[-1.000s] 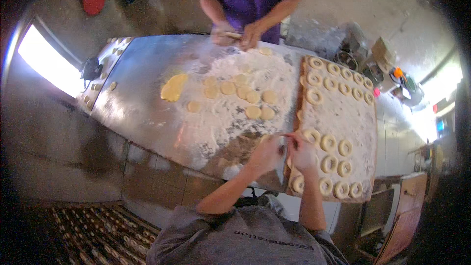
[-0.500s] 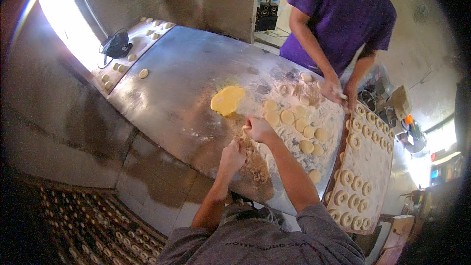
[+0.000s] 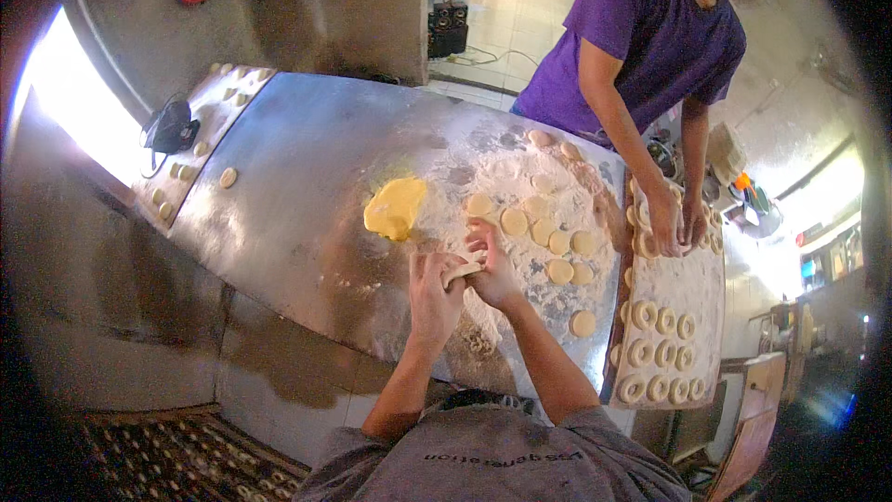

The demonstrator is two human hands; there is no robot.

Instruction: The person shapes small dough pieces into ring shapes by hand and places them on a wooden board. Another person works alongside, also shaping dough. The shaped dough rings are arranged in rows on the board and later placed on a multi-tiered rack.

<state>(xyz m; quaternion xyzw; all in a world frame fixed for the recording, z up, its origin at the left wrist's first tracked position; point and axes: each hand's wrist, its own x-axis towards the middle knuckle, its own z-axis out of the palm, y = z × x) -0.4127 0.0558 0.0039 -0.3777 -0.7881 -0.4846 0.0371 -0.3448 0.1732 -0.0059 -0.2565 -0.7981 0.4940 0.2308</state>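
Near the front edge of the floured metal table, my left hand (image 3: 433,305) is closed on a pale, bent piece of dough (image 3: 460,272). My right hand (image 3: 494,268) is closed on the same dough from the other side, its fingers partly curled around it. Part of the dough is hidden by my fingers. Just beyond my hands lies a soft yellow spread, like margarine (image 3: 395,208), smeared on the metal. Several flat dough rounds (image 3: 514,222) lie in the flour to the right.
A floured board (image 3: 676,281) with dough rings (image 3: 666,320) adjoins the table's right end. Across from me a person in a purple shirt (image 3: 641,37) works over it with both hands. More dough pieces and a dark bag (image 3: 170,127) rest at the left end.
My hands have come together around the dough; earlier they were more apart, with the right one farther forward. The other person's hands moved from the table edge onto the board. The view has shifted.
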